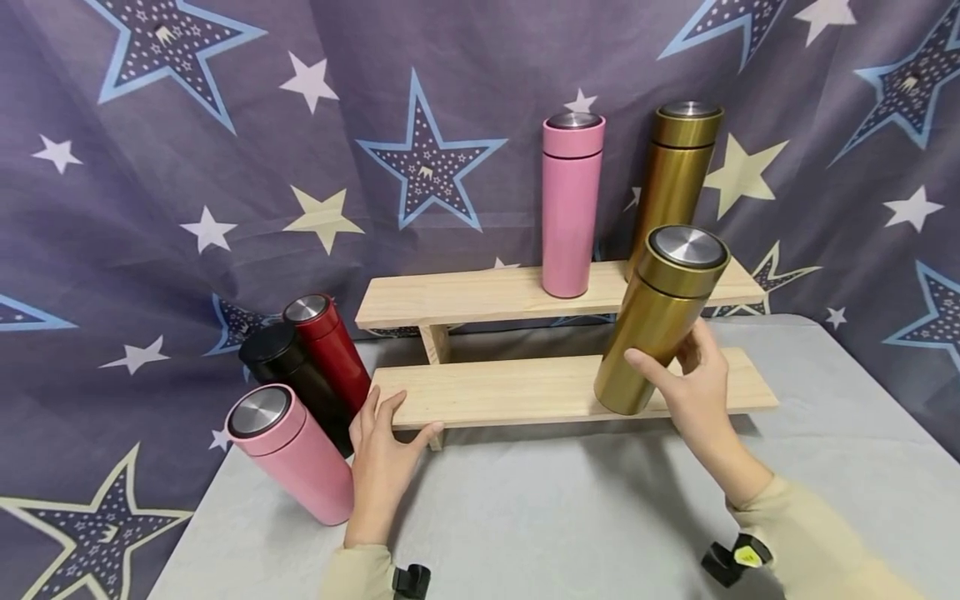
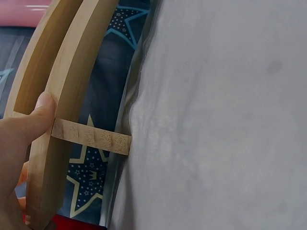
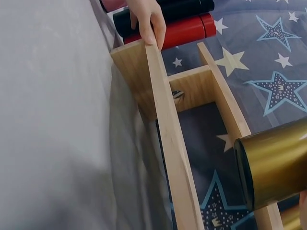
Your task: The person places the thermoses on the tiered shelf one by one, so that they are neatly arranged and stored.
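Observation:
My right hand (image 1: 701,387) grips a gold thermos bottle (image 1: 651,329) with a steel lid, thumb across its near side. The bottle leans over the right part of the lower board of a two-tier wooden shelf (image 1: 495,392). In the right wrist view the dark base of this gold bottle (image 3: 276,165) shows; whether it touches wood I cannot tell. My left hand (image 1: 382,462) holds the left end of the lower board, its thumb (image 2: 44,108) on the board's front edge. On the upper board stand a pink bottle (image 1: 572,208) and a second gold bottle (image 1: 678,183), partly hidden behind the held one.
Left of the shelf, on the grey tablecloth (image 1: 525,517), stand a red bottle (image 1: 333,354), a black bottle (image 1: 300,379) and another pink bottle (image 1: 300,458), close together. A star-patterned curtain (image 1: 465,50) hangs behind.

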`<control>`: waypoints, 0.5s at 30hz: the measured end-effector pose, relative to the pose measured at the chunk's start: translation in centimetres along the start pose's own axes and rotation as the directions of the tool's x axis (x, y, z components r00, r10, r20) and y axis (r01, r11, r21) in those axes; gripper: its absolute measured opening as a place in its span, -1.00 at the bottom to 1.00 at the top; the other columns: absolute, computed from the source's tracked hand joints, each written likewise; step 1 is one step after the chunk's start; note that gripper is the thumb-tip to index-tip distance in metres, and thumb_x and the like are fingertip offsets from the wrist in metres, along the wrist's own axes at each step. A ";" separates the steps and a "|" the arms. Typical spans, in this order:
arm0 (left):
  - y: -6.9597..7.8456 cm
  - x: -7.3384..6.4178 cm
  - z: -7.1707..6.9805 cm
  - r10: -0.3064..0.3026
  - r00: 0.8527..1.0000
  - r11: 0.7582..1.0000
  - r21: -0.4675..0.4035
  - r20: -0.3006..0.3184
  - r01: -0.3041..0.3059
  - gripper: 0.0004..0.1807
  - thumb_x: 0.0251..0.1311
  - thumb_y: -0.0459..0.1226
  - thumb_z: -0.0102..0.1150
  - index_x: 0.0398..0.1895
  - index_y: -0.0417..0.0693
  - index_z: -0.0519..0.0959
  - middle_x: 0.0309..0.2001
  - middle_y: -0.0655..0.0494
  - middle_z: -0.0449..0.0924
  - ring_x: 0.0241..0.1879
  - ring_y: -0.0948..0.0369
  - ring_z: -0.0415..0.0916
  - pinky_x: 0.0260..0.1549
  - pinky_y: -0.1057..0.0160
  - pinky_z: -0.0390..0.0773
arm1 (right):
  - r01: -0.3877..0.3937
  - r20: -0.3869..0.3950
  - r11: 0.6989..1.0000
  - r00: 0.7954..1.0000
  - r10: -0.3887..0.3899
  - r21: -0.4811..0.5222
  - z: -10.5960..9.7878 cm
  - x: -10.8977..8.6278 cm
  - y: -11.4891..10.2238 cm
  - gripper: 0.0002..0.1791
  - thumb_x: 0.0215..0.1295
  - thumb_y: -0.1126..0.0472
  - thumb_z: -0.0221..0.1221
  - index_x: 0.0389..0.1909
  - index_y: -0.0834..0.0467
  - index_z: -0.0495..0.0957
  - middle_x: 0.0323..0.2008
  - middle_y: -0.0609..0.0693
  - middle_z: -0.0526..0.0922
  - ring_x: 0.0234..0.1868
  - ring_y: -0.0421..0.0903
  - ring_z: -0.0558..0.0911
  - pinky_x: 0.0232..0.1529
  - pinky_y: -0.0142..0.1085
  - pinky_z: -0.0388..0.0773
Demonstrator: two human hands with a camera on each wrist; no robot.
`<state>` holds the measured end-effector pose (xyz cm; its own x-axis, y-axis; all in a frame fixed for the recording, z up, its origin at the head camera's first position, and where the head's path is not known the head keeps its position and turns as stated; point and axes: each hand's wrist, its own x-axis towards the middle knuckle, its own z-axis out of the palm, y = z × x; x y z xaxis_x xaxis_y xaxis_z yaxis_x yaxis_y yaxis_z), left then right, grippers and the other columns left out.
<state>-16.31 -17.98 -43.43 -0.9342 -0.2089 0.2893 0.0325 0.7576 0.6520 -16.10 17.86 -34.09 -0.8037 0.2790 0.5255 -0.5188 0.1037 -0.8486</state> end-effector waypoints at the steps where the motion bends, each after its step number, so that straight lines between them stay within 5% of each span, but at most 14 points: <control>1: 0.0 0.0 0.0 0.002 1.000 1.000 0.000 0.000 -0.002 -0.18 0.00 0.10 0.48 0.32 -0.01 0.46 0.52 -0.10 0.03 0.47 -0.07 -0.11 0.16 -0.20 0.34 | 0.003 0.001 1.000 1.000 -0.003 0.004 0.2 0.0 0.0 -0.39 0.04 0.53 0.34 0.14 0.08 0.52 -0.03 0.02 0.59 -0.09 -0.07 0.57 -0.04 -0.37 0.41; 15: 0.1 0.0 0.0 -0.020 1.000 1.000 0.002 -0.003 0.020 -0.18 -0.02 0.11 0.49 0.31 0.02 0.46 0.52 -0.06 0.01 0.48 -0.05 -0.12 0.20 -0.21 0.29 | 0.005 0.054 1.000 0.999 -0.006 0.027 3.5 0.5 -0.8 -0.42 0.05 0.48 0.36 0.12 0.08 0.51 -0.06 -0.01 0.58 -0.15 -0.07 0.55 -0.17 -0.33 0.40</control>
<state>-16.36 -17.91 -43.41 -0.9337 -0.2260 0.2778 0.0128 0.7542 0.6566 -17.07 14.61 -32.94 -0.8150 0.2263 0.5335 -0.5305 0.0790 -0.8440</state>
